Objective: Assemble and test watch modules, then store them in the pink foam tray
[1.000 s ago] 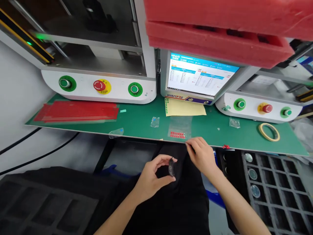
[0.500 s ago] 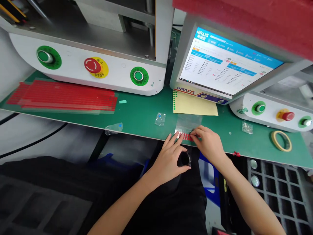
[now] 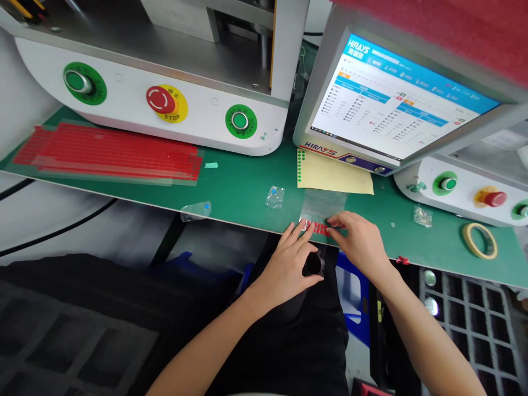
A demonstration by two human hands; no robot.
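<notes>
- At the worktop's (image 3: 239,201) edge sat red tabs (image 3: 318,227) on clear film (image 3: 325,203).
- Left grip (image 3: 286,270) held my black round part (image 3: 315,264), spare fingers (image 3: 295,233) probably steadying the film.
- Right grip (image 3: 363,241) looked narrow at the tabs; couldn't tell whether one was caught.

- Round part (image 3: 315,265) is coloured blk.
- Clear film (image 3: 324,202) is patterned w/ small red rects (image 3: 317,227).
- Desk (image 3: 239,201) is coloured grn.
- Strip sheets (image 3: 111,149) are striped red.
- Paper (image 3: 338,173) is tinted pale yel., dotted grn along L edge.
- Red STOP btn (image 3: 160,100) is backed w/ yel.
</notes>
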